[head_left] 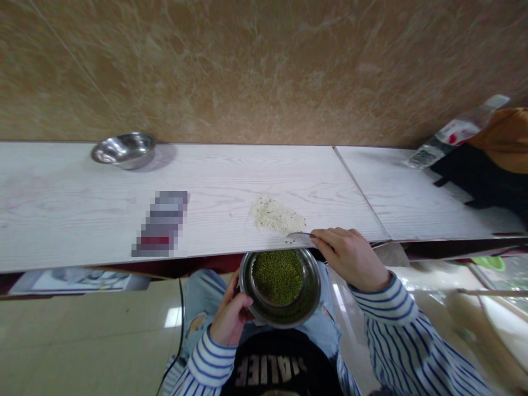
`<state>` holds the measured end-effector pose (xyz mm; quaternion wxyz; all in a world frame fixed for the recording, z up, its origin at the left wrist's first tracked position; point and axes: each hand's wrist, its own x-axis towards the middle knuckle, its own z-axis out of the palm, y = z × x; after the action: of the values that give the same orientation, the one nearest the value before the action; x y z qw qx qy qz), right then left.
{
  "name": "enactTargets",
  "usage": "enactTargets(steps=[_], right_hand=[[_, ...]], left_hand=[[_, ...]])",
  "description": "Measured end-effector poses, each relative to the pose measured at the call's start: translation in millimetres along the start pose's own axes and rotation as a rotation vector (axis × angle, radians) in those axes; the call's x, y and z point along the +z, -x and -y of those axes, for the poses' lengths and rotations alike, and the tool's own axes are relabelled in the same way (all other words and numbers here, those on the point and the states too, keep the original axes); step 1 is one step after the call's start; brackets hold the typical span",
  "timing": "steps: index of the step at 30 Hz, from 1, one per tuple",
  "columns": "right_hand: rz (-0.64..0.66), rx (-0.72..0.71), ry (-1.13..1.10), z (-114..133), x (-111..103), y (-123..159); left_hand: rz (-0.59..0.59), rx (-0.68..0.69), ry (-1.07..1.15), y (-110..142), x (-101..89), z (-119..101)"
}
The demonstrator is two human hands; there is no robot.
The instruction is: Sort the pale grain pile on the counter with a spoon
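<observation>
My left hand (233, 316) grips the left rim of a steel bowl (312, 280), thumb on the rim. Green mung beans (278, 278) fill its bottom. The bowl is held above my lap, just under the table's front edge. In my right hand (357, 258) is a small metal utensil that looks like a spoon (300, 235), its tip low over the table edge. A few dark beans lie beside the tip. Just behind the spoon, a thin heap of white rice-like grains (278, 216), with some dark specks among them, is spread on the tabletop.
The white table (223, 181) runs along a brown marbled wall (247, 71). A second steel bowl (126, 154) stands at the back left, with a pixelated flat object (163, 223) in front of it. At the right, a plastic water bottle (454, 135) leans on a dark and brown bag (490, 170).
</observation>
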<state>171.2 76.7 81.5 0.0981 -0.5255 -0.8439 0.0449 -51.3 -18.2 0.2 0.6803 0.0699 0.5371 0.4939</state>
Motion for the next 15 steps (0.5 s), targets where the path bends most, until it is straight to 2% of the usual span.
enactTargets(steps=[12, 15], right_hand=[[0.050, -0.096, 0.007, 19, -2, 7], [0.027, -0.090, 0.005, 19, -2, 9]], left_hand=[[0.001, -0.014, 0.012, -1, 1.8, 1], [0.001, -0.019, 0.012, -2, 0.8, 3]])
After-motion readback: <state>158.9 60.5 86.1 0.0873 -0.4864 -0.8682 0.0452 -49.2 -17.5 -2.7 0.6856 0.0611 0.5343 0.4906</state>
